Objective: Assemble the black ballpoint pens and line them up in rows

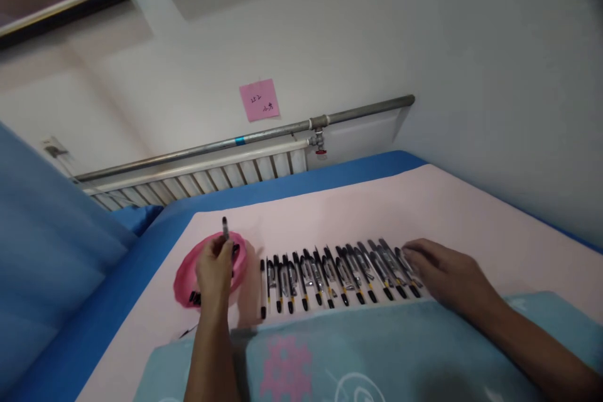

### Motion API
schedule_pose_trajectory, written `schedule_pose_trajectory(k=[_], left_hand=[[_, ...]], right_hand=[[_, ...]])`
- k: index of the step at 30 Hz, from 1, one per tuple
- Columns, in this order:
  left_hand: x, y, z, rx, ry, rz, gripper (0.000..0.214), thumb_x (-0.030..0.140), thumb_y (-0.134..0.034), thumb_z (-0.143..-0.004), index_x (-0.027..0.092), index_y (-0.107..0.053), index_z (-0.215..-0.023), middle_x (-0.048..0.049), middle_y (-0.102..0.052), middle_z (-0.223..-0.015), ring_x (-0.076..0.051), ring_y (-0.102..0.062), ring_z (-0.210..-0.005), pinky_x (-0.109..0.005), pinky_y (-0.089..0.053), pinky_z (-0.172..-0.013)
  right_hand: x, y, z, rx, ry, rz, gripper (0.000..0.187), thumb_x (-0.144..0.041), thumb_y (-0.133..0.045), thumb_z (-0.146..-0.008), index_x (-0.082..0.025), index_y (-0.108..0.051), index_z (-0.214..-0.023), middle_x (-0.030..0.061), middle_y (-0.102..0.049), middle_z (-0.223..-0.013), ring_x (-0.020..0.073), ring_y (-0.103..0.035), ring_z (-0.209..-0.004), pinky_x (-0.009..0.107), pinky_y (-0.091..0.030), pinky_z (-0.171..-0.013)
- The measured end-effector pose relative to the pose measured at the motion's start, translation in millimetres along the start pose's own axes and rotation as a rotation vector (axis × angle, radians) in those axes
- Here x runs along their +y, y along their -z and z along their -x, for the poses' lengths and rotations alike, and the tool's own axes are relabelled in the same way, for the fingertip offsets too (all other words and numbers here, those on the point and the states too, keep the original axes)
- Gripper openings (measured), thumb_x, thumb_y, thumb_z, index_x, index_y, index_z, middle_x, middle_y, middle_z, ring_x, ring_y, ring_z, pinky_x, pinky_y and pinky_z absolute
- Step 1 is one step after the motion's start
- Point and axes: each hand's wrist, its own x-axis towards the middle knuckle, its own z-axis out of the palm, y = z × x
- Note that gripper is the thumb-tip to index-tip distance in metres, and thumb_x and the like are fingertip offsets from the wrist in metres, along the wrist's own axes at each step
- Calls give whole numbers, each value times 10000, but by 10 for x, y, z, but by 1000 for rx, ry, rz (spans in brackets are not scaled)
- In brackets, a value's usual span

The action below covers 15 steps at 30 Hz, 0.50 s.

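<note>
My left hand (214, 265) is raised over a pink basket (181, 276), its fingers pinched round a pen (225, 227). The pen's black end points up and its lower part is hidden by my fingers. Several black pieces (195, 297) lie inside the basket. To the right, a long row of black-and-clear pens (330, 273) lies side by side, with small parts among them. At the right end of that row is my right hand (445, 267), fingers loosely extended and fingertips close to the last pen (409, 270). Whether they touch it I cannot tell.
A pink sheet (301, 213) covers the blue-edged table. Along its near edge lies a light-blue patterned cloth (396, 352). Behind stand a white radiator (226, 176), a metal pipe (198, 154) and a wall with a pink note (259, 100). A blue curtain (47, 257) hangs left.
</note>
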Motion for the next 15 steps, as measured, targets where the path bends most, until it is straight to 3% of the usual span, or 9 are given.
schedule_pose_trajectory(k=[2, 4, 5, 8, 12, 15], left_hand=[[147, -225, 259, -236, 45, 482, 260, 322, -611, -648, 166, -568, -852, -43, -608, -823, -145, -560, -687, -269, -434, -624], [274, -428, 509, -489, 147, 703, 263, 306, -663, -611, 143, -573, -797, -20, -587, -740, -111, -544, -622, -250, -443, -601], [319, -499, 605, -553, 172, 732, 264, 302, -676, -608, 139, -580, -792, -14, -586, -726, -100, -541, -611, -236, -445, -592], [351, -570, 708, -515, 180, 693, 270, 298, -704, -591, 145, -600, -788, 1, -594, -713, -83, -547, -611, -194, -451, -569], [229, -516, 588, -446, 268, 642, 295, 284, -732, -549, 161, -619, -792, 10, -615, -730, -80, -569, -637, -162, -468, -564], [149, -514, 532, -433, 319, 562, 323, 272, -749, -510, 180, -641, -801, 12, -635, -745, -87, -586, -652, -154, -482, -575]], right_hand=[[-142, -52, 84, -44, 66, -84, 232, -372, -456, -754, -203, -613, -778, 27, -649, -733, 166, -584, -668, 258, -442, -629], [-292, -113, 172, -182, 122, -177, 257, -357, -426, -790, -188, -619, -804, 18, -624, -670, 142, -557, -591, 233, -429, -547], [-348, -139, 206, -224, 154, -211, 257, -348, -423, -797, -183, -620, -802, 15, -614, -660, 131, -543, -567, 226, -422, -533], [-380, -155, 236, -181, 161, -254, 223, -327, -450, -793, -180, -616, -775, 10, -591, -660, 122, -526, -589, 219, -406, -544], [-185, -29, 174, 54, -18, -333, 207, -340, -466, -784, -172, -580, -743, -30, -481, -522, 102, -442, -482, 209, -356, -466], [-37, 38, 159, 118, -46, -363, 196, -328, -462, -784, -169, -567, -738, -38, -455, -510, 96, -426, -472, 204, -349, -459]])
